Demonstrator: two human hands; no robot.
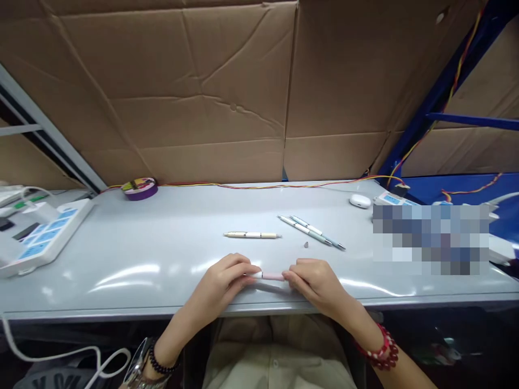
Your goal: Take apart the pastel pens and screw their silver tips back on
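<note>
A pink and white pen point(272, 276) is held level between my two hands, just above the near part of the grey tabletop. My left hand point(227, 278) pinches its white end, and the fingers of my right hand point(316, 281) are closed on its pink end. Both tips of the pen are hidden by my fingers. Beyond my hands lies a cream pen point(252, 235). To its right, two pale blue and white pens point(305, 229) rest slantwise, close together. A small grey cone-shaped piece point(306, 245) sits on the table near them.
A purple roll of tape point(139, 189) stands at the back left, and a white earbud case point(360, 201) at the back right. Power strips point(52, 237) occupy the left side. A red and yellow wire point(243, 187) runs along the cardboard wall point(203, 108). Part of the right side is blurred.
</note>
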